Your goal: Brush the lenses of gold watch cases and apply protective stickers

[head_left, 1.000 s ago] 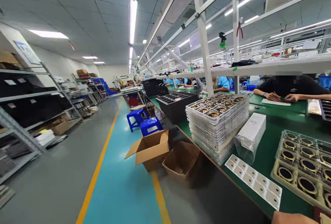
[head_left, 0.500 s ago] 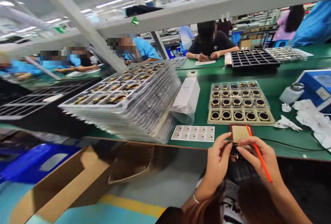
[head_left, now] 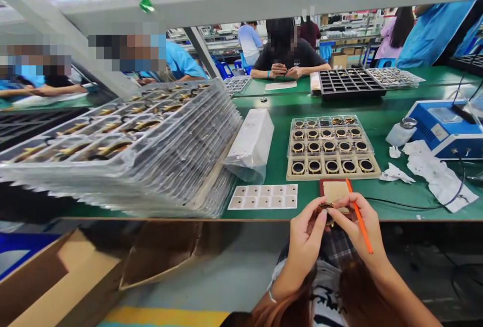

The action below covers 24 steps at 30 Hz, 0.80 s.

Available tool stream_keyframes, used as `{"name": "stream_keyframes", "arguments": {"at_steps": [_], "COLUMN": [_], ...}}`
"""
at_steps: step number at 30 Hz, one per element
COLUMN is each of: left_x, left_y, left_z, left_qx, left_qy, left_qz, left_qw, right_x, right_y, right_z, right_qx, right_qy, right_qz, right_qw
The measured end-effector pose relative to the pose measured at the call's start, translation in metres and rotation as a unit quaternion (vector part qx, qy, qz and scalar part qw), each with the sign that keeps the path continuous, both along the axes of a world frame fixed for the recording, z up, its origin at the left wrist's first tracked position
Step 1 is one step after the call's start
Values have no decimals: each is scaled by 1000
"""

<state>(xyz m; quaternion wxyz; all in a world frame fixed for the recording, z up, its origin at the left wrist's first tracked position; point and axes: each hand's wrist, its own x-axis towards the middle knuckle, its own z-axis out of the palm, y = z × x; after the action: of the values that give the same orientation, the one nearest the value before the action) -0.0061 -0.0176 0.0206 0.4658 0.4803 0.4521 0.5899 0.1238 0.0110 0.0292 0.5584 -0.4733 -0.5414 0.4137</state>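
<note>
Just past the table's front edge, my left hand (head_left: 305, 234) is closed on one side of a round, gold-rimmed watch case (head_left: 329, 207). From the other side, the fingers of my right hand (head_left: 372, 229) grip it too. A thin orange stick (head_left: 359, 218) lies slanted across my right hand, tucked among its fingers; its exact kind is unclear. Fingers hide much of the watch case. Right behind it sits a dark red block with a tan top (head_left: 333, 189). Farther back, a clear tray (head_left: 289, 163) carries rows of similar gold-rimmed watch cases.
Stacked clear trays (head_left: 188, 166) rise at left beside a wrapped white box (head_left: 251, 138). A sticker sheet (head_left: 263, 197) lies at the front edge. On the right are a bottle (head_left: 401, 133), crumpled tissue (head_left: 433, 171) and a blue machine (head_left: 439, 128). A co-worker (head_left: 292, 58) sits opposite.
The view has swung right, so the table's things appear farther left. Both hands keep hold of the watch case, whose rim is now tilted more into view.
</note>
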Motion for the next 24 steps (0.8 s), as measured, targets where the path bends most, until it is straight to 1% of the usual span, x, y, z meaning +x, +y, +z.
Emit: {"name": "stream_keyframes", "arguments": {"at_steps": [2,5,10,13,18,21,24], "left_x": [1,2,2,2,1,1,2], "left_y": [0,1,2,2,2,3,6], "left_z": [-1,-1,-2,-4,-7,-9,-11], "left_qx": [11,42,70,84,117,105,82], "left_qy": [-2,22,54,92,151,153,137], "left_qz": [0,14,33,60,100,99,86], "left_qw": [1000,999,996,990,976,978,983], "right_x": [-1,-5,-11,-11,-8,-7,-9], "right_y": [-1,-3,-6,-7,-7,-4,-1], "right_z": [1,2,1,3,3,-2,-7], "right_qx": [4,11,19,29,56,62,63], "right_qy": [-10,-19,-22,-37,-66,-84,-80], "right_qz": [-17,-42,-38,-34,-8,-9,0], "right_qw": [1000,999,999,998,996,994,995]}}
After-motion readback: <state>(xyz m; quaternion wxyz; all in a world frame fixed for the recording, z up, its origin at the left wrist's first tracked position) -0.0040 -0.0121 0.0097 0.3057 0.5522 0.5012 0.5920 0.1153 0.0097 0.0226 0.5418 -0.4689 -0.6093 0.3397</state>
